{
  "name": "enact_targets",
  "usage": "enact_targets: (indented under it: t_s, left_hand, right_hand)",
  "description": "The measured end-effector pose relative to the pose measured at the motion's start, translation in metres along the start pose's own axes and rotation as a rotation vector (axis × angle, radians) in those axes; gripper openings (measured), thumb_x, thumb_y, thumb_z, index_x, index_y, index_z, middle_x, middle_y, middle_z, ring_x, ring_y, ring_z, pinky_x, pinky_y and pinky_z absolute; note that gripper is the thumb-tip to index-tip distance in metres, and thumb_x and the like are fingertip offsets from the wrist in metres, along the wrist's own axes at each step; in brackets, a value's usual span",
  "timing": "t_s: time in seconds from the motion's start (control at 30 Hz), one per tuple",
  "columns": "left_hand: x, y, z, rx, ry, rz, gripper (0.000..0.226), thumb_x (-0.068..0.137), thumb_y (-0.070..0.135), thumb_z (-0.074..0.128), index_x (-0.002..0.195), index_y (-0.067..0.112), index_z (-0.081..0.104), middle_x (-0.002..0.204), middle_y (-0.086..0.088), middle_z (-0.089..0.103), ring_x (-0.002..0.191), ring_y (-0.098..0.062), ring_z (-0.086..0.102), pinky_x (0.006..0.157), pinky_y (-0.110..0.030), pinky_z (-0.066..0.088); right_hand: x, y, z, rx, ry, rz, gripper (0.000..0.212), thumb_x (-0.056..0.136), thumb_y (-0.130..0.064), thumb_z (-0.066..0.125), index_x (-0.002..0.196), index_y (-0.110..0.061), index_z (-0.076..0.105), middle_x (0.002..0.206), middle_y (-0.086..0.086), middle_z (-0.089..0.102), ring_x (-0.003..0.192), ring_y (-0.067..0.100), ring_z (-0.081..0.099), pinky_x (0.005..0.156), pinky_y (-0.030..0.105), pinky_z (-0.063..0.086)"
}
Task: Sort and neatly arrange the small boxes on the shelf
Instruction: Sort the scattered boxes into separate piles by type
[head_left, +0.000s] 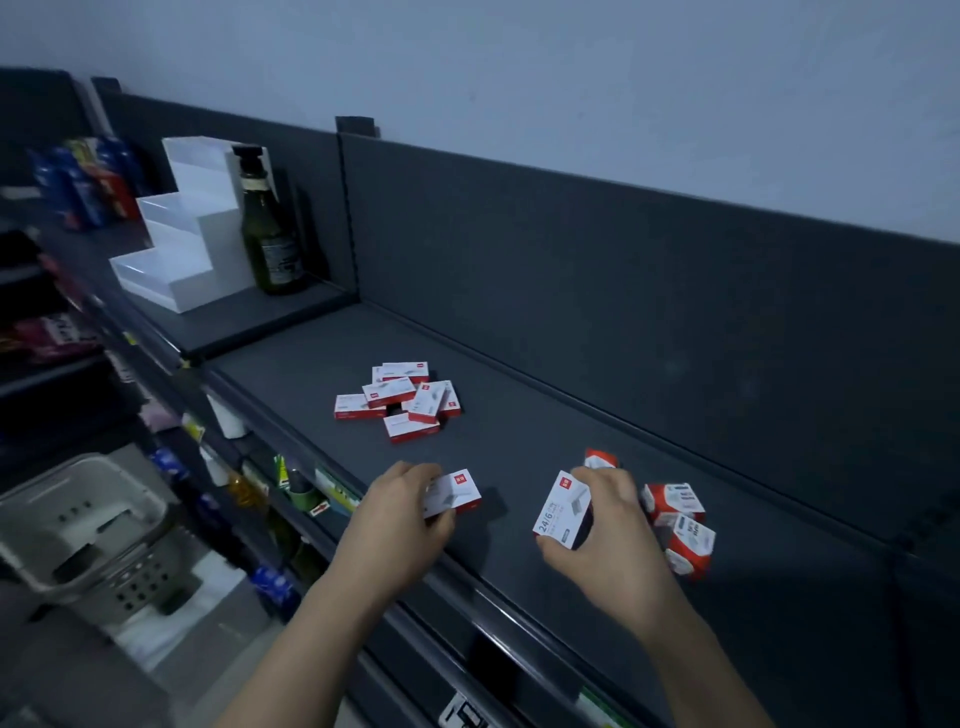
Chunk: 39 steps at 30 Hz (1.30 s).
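Small white-and-red boxes lie on a dark grey shelf (571, 415). A loose pile of several boxes (400, 397) sits mid-shelf, further back on the left. My left hand (402, 512) grips one flat box (457, 493) near the shelf's front edge. My right hand (608, 525) holds another box (561, 512) tilted on its edge, its "24/6" print facing me. Just right of that hand lie two more boxes (680, 525), tumbled at angles, and a third box (600, 460) peeks out behind my fingers.
A white stepped display stand (176, 244) and a green bottle (267, 234) stand on the raised shelf section at the left. A grey perforated basket (88, 530) sits below left. Lower shelves hold assorted goods. The shelf's back panel (623, 291) rises behind the boxes.
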<state>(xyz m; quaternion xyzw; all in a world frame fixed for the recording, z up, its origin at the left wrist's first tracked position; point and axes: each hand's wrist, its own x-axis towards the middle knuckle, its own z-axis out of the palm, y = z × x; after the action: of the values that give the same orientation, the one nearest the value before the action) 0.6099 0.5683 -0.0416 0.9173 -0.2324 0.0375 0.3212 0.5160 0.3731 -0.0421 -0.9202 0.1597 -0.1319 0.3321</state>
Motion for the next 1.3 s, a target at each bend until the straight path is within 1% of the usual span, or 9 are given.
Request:
enact_targets:
  t_s: [0.17,0.27,0.37,0.6,0.73,0.87,0.97,1.17,1.3]
  left_hand:
    - [0.037,-0.032,-0.011,0.025,0.072,-0.073,0.032,0.085,0.026,0.06,0.117,0.022,0.061,0.107,0.003,0.056,0.093,-0.015,0.055,0.074,-0.026,0.043]
    - [0.065,-0.047,-0.015,0.052,0.105,-0.107,0.031,0.083,0.026,0.06,0.114,0.021,0.061,0.11,0.003,0.053,0.091,-0.016,0.054,0.069,-0.025,0.039]
    - [0.095,-0.06,-0.015,0.053,0.131,-0.144,0.031,0.083,0.026,0.06,0.113,0.022,0.06,0.109,0.003,0.051,0.089,-0.016,0.055,0.07,-0.027,0.043]
    - [0.158,-0.083,-0.014,0.156,0.134,-0.179,0.04,0.084,0.039,0.06,0.119,0.021,0.057,0.116,0.001,0.054,0.104,-0.021,0.054,0.078,-0.033,0.048]
    - [0.192,-0.098,-0.01,0.195,0.061,-0.132,0.039,0.084,0.044,0.06,0.114,0.019,0.058,0.112,0.0,0.055,0.103,-0.021,0.051,0.076,-0.033,0.046]
    - [0.213,-0.112,-0.003,0.148,-0.058,-0.085,0.044,0.082,0.048,0.063,0.112,0.017,0.058,0.111,-0.002,0.055,0.101,-0.022,0.053,0.079,-0.035,0.048]
    - [0.221,-0.12,-0.003,0.111,-0.103,-0.047,0.043,0.082,0.05,0.06,0.112,0.018,0.056,0.11,0.0,0.054,0.099,-0.02,0.053,0.077,-0.033,0.048]
    - [0.222,-0.134,-0.011,0.09,-0.05,0.08,0.041,0.089,0.054,0.05,0.113,0.021,0.06,0.107,0.002,0.056,0.098,-0.017,0.053,0.074,-0.028,0.044]
    - [0.217,-0.138,-0.017,0.081,-0.066,0.176,0.038,0.09,0.049,0.05,0.117,0.024,0.059,0.11,0.004,0.056,0.1,-0.017,0.051,0.078,-0.027,0.043]
  right_hand:
    - [0.051,-0.017,0.022,0.002,-0.03,-0.07,0.062,0.074,-0.03,0.075,0.128,-0.026,0.043,0.119,-0.016,0.029,0.092,0.002,0.044,0.069,0.003,0.036]
    - [0.082,-0.025,0.033,0.019,-0.037,-0.098,0.062,0.073,-0.032,0.074,0.127,-0.029,0.043,0.121,-0.015,0.03,0.092,0.003,0.051,0.073,0.01,0.037]
    - [0.11,-0.031,0.046,0.008,-0.051,-0.108,0.061,0.073,-0.033,0.074,0.126,-0.03,0.043,0.122,-0.015,0.031,0.091,0.003,0.051,0.072,0.013,0.039]
    - [0.15,-0.043,0.068,0.02,-0.107,-0.094,0.046,0.071,-0.03,0.071,0.11,-0.033,0.047,0.115,-0.016,0.034,0.09,0.004,0.056,0.08,0.025,0.05]
    - [0.167,-0.055,0.081,0.043,-0.103,-0.088,0.039,0.07,-0.032,0.071,0.103,-0.031,0.049,0.111,-0.019,0.035,0.088,0.001,0.055,0.08,0.026,0.051]
    - [0.178,-0.065,0.1,0.066,-0.063,-0.068,0.058,0.069,-0.032,0.076,0.118,-0.026,0.048,0.115,-0.016,0.036,0.095,-0.001,0.054,0.08,0.019,0.049]
    - [0.186,-0.074,0.113,0.02,-0.073,-0.019,0.065,0.066,-0.035,0.079,0.121,-0.026,0.046,0.118,-0.015,0.035,0.095,0.001,0.055,0.081,0.017,0.048]
    - [0.193,-0.094,0.134,-0.074,-0.066,0.066,0.039,0.066,-0.044,0.073,0.096,-0.031,0.051,0.107,-0.017,0.038,0.08,0.002,0.058,0.074,0.026,0.053]
    - [0.194,-0.104,0.144,-0.091,-0.039,0.131,0.039,0.064,-0.055,0.07,0.09,-0.033,0.053,0.101,-0.017,0.042,0.081,-0.001,0.055,0.075,0.024,0.051]
